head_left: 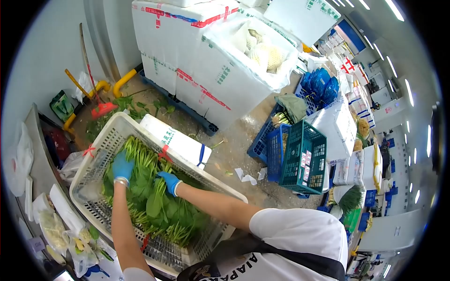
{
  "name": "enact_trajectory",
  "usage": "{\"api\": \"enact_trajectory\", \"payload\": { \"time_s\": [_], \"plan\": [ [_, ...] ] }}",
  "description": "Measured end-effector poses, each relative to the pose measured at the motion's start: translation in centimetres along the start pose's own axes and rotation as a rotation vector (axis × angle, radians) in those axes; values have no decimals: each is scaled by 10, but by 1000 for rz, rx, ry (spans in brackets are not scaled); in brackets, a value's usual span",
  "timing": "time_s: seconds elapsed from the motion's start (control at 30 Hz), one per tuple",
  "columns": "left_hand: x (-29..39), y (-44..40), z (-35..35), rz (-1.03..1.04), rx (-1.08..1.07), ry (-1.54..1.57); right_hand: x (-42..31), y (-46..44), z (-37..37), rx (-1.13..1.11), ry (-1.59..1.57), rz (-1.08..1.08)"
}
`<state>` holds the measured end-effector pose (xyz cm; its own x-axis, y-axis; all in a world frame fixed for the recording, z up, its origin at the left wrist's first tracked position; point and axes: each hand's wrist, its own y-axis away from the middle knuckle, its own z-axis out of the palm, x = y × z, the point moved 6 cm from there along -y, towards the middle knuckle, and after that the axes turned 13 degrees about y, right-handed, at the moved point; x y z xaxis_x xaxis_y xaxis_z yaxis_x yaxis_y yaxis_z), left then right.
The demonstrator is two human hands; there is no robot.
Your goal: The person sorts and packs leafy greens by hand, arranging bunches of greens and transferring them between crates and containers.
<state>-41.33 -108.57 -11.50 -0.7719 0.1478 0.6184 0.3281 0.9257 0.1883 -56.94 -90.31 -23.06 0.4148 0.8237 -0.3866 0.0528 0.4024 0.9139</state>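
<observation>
A large off-white plastic crate [89,189] with slotted walls holds a pile of leafy greens [154,206], their pale green stems bunched at the top and bottom. My left hand [123,166], in a blue glove, lies over the leaves and stems at the crate's left side. Its fingers look stretched out, with the tips partly hidden among the stems. My right hand [168,181], also blue-gloved, has its fingers closed around some stems of the greens near the middle of the pile. Red ties [164,153] hang on the crate's rim.
Beyond the crate stands a white foam box [176,140]. Tall stacked foam boxes [187,84] rise behind it on a blue pallet. Green [304,157] and blue crates [274,154] stand to the right. At left are a red-headed broom [103,110] and bagged vegetables [55,229].
</observation>
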Motion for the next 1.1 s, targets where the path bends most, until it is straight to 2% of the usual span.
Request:
{"api": "enact_trajectory", "payload": {
  "time_s": [0.1,0.13,0.17,0.23,0.27,0.3,0.33,0.37,0.4,0.43,0.47,0.5,0.57,0.6,0.67,0.7,0.8,0.9,0.93,1.03,1.1],
  "plan": [
    [-40,-40,15,-62,61,-6,-3,2,10,-221,-98,25],
    [-51,-46,24,-165,25,2,-5,-2,12,-65,-108,57],
    [-58,-50,32,-200,8,-43,-12,-4,17,-123,-135,5],
    [-30,-38,23,-281,-31,-140,-15,-13,26,-242,-190,-87],
    [-61,-51,38,-171,50,-82,-13,-21,27,-178,-133,-130],
    [-65,-54,40,-171,12,-79,-7,-43,35,-324,-182,-158],
    [-66,-59,39,-189,-25,-81,-8,-45,37,-289,-197,-149],
    [-66,-59,38,-118,-36,11,-8,-43,35,-262,-213,-127],
    [-58,-59,34,-173,-177,62,-22,-13,37,-283,-222,-170],
    [-54,-58,35,-222,-263,9,-16,-23,36,-247,-221,-165],
    [-54,-57,36,-174,-270,56,-24,2,34,-163,-181,-150],
    [-42,-52,27,-212,-267,-37,-18,-3,33,-167,-175,-129],
    [-5,-45,8,-115,-291,-313,-13,-14,34,-150,-155,-93],
    [-5,-46,9,-74,-240,-326,-20,-5,34,-95,-180,-101],
    [-9,-47,15,23,-137,-342,-30,-1,40,-35,-242,-300],
    [-20,-50,22,-56,-149,-207,-28,-10,42,-8,-219,-364],
    [-38,-51,29,-225,-153,212,-35,3,45,46,-224,-348],
    [-39,-63,35,-189,-204,263,-36,5,46,68,-258,-422],
    [-49,-69,43,-233,-273,230,-38,4,49,62,-291,-463],
    [-58,-83,51,-216,-375,115,-46,7,51,-1,-365,-277],
    [-55,-84,55,-246,-471,63,-55,11,55,-21,-293,-333]
  ]
}}
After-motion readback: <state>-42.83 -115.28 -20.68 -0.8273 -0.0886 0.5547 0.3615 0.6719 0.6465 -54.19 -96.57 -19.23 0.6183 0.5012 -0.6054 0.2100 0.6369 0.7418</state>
